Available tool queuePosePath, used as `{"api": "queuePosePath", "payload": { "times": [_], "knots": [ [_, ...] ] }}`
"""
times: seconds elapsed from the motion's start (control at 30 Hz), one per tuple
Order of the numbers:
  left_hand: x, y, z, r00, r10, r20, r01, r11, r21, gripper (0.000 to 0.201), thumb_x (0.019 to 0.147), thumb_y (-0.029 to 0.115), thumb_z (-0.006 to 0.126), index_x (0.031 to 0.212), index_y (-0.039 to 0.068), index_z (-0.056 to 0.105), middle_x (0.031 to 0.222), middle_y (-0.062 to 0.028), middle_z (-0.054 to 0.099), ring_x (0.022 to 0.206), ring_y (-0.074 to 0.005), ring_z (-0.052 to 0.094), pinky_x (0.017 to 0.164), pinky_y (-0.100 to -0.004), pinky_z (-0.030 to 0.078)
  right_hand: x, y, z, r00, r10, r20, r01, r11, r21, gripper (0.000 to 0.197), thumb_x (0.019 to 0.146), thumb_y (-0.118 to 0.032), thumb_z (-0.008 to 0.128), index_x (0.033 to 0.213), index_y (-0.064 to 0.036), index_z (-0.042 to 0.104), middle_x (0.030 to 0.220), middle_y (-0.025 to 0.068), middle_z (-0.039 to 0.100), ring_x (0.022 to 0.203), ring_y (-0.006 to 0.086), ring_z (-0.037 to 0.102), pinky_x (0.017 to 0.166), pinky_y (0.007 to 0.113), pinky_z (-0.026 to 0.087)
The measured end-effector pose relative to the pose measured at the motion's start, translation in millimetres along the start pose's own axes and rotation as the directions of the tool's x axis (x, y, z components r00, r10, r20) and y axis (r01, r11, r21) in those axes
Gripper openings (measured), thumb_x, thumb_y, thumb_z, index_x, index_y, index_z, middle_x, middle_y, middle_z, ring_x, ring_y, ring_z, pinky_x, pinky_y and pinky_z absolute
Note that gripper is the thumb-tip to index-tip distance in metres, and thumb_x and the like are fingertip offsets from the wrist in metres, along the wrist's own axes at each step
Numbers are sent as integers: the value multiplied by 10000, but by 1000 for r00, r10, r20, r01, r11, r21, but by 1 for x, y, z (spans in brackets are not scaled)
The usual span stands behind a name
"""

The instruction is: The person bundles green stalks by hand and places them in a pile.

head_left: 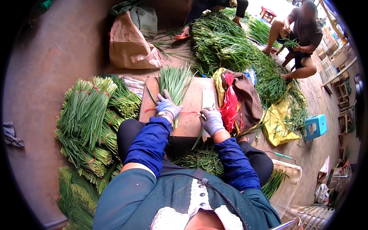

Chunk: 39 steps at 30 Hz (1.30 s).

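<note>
A loose bunch of long green stalks, looking like garlic chives (175,82), lies on a low brown board (189,125) in front of me. My left hand (168,106), in a pale glove, rests on the bunch with its fingers spread. A red string (189,112) crosses the board near the stalks' lower ends; part of it is hidden by my left hand and the stalks. My right hand (212,121), also gloved, pinches the string's right end. Beside that hand stands a pale strip (208,99) on the board. A bundle of red strings (230,103) hangs just to its right.
Tied green bunches (86,111) are piled at my left. A brown cloth (247,96) lies right of the board. Beyond it spreads a large heap of loose greens (222,42), where a seated person (304,34) handles stalks. A blue stool (316,127) and a pink sack (132,44) stand around.
</note>
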State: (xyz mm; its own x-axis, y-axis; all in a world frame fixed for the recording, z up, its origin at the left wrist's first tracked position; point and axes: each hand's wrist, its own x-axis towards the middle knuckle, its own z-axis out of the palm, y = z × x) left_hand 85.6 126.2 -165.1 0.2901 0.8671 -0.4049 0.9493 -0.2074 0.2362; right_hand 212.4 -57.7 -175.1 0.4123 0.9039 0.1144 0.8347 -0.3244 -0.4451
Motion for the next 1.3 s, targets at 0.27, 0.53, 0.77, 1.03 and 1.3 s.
{"api": "queuePosePath", "payload": {
  "times": [0.27,0.53,0.77,1.03,1.3],
  "knots": [
    [-9,-8,10,1000,8,-19,-8,999,35,1215,735,527,754,1550,117,-49,1588,-232,91,1428,-449,205,1134,-546,260,24,16,16,995,98,30,-99,994,44,226,833,-199,625,1019,-91,696,1052,143,663,992,347,624,875,454,497],
    [6,-27,46,974,70,-216,-90,993,-83,1128,751,457,736,1524,14,43,1541,-264,154,1396,-481,225,1161,-540,195,117,37,60,990,-131,55,141,955,-262,321,831,-93,568,1141,-120,647,1102,150,630,1020,355,582,880,457,475],
    [12,-33,48,971,77,-224,-106,987,-120,1182,721,434,774,1515,1,13,1543,-272,122,1389,-492,217,1152,-559,204,187,37,83,961,-255,110,275,820,-502,352,811,-115,548,1156,-104,620,1287,160,534,1240,368,473,1010,471,397],
    [9,-33,36,981,92,-172,-116,985,-131,1163,720,446,779,1519,17,50,1541,-258,118,1392,-494,201,1150,-571,187,224,62,79,895,-94,437,420,511,-750,232,849,-159,552,1006,-86,707,1112,124,644,1151,291,550,943,391,424],
    [13,-32,33,990,47,-133,-61,993,-103,1187,715,470,777,1530,46,25,1556,-239,124,1393,-477,219,1141,-565,216,208,58,-76,881,454,-134,-473,842,-259,258,784,-185,611,948,-2,690,954,249,685,906,393,671,837,421,530]
  ]
}}
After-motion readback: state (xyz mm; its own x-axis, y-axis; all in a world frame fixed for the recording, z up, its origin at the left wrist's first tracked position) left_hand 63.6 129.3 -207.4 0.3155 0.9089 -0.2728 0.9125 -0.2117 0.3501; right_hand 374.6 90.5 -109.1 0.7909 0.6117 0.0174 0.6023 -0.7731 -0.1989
